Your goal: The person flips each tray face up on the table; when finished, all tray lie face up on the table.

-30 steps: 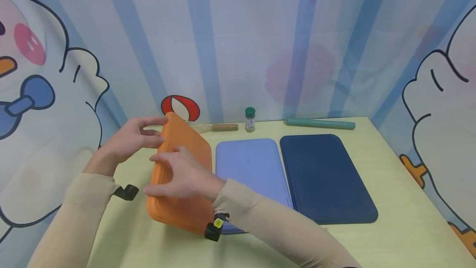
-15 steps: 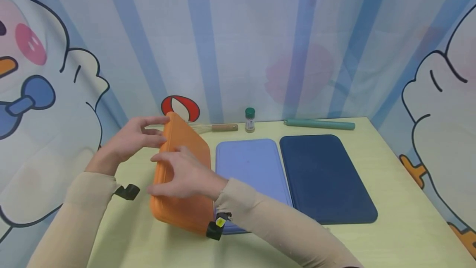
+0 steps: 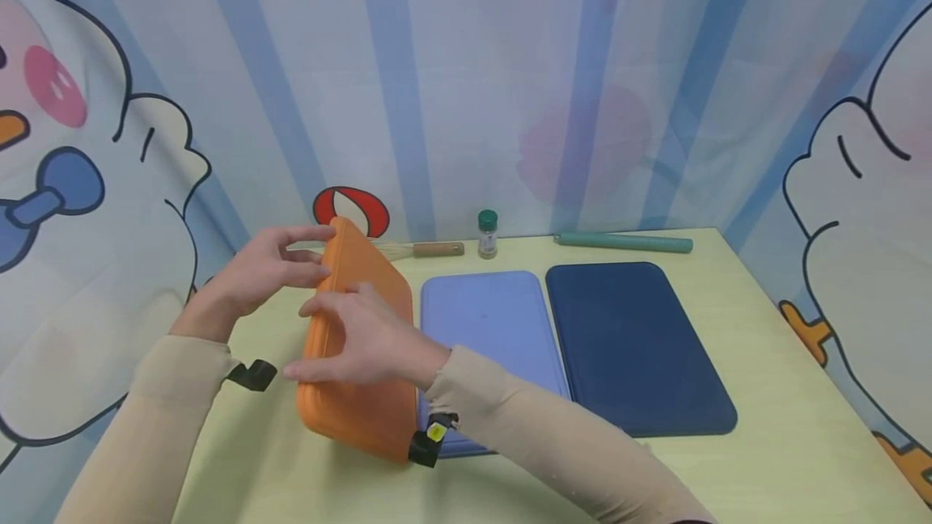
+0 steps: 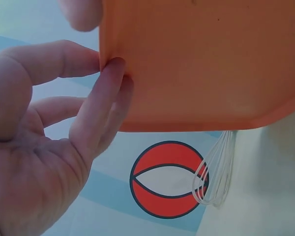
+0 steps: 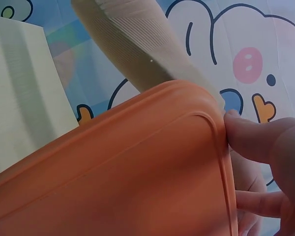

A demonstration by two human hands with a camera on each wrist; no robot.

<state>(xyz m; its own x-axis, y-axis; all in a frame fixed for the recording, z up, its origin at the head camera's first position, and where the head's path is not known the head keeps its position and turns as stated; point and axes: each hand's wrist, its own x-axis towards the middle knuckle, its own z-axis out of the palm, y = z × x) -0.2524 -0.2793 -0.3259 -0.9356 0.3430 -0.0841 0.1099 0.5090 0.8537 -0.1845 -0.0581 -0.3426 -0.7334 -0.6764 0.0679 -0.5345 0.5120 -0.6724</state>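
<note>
An orange rectangular tray (image 3: pixel 364 411) with rounded corners stands tilted up on its edge at the left of the table. My left hand (image 3: pixel 251 277) grips its upper left edge near the far corner, and in the left wrist view its fingers (image 4: pixel 101 103) lie on both sides of the rim. Closer to me, my right hand (image 3: pixel 374 338) holds the same edge, thumb and forefinger at the rim. The right wrist view shows the tray's raised border (image 5: pixel 201 123) with the thumb (image 5: pixel 250 137) against it. A lavender tray (image 3: pixel 484 322) lies flat just right of the orange one.
Right of the lavender tray lies a navy tray (image 3: pixel 633 346). Along the table's back edge are a whisk (image 3: pixel 437 250), a small green-capped jar (image 3: pixel 488 234) and a green rod (image 3: pixel 622 242). A printed curtain (image 3: pixel 466 87) hangs behind the table (image 3: pixel 786 427).
The orange tray and both hands have shifted slightly to the right, with the grip unchanged. Everything else on the table stays where it was.
</note>
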